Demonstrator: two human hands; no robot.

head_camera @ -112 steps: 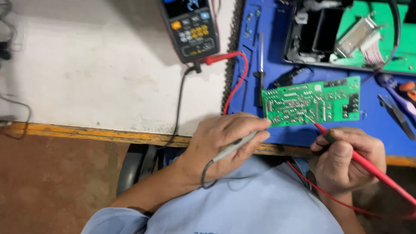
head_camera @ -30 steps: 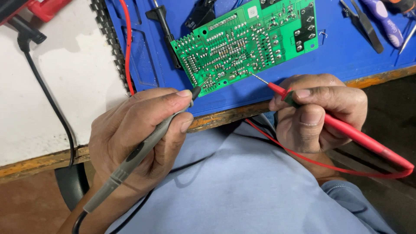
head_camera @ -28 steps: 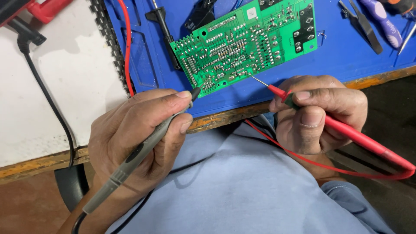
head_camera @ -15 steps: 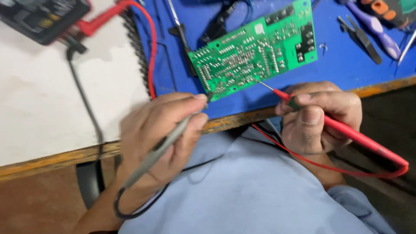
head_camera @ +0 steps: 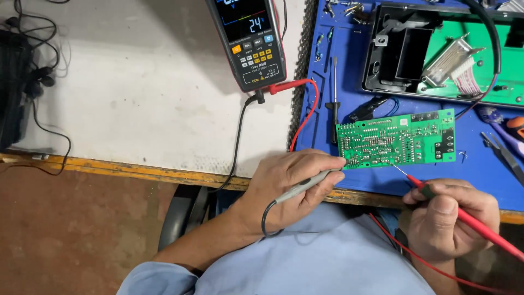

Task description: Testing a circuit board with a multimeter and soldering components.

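Probing: green rectangular circuit board (head_camera: 397, 137), long axis left-right, lying just beyond both hands on the blue mat (head_camera: 480, 180).
Left hand (head_camera: 289, 188): gripping grey probe (head_camera: 305, 184), tip at board's left edge.
Right hand (head_camera: 450, 218): pinching red probe (head_camera: 464, 216), tip on bottom edge.

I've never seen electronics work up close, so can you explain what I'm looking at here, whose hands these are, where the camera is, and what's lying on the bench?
The camera sits on the person's head and looks down, so both hands are their own. The left hand holds a grey test probe, its tip at the lower left edge of a green circuit board. The right hand holds a red test probe, its thin metal tip touching the board's lower edge. Black and red leads run to a handheld meter with a lit screen, lying on the white bench top. The board lies on a blue mat, beside a thin screwdriver, pliers at the right edge and an opened black casing.
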